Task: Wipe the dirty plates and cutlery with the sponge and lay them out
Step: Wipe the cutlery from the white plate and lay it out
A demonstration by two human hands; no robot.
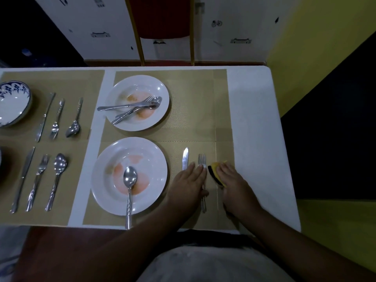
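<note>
Touching the fork point(202, 159), left hand point(189, 182) (right hand point(234, 185) grips sponge point(214, 172)).

No text, brand or number can be read anywhere. The white panels point(234, 17) behind the table, from 11 to 1 o'clock, carry scattered small black marks point(240, 40), some like short barred labels, but all are too small and blurred to make out. The blue pattern on the bowl point(12, 102) at 9 o'clock is ornament, not lettering.
</note>
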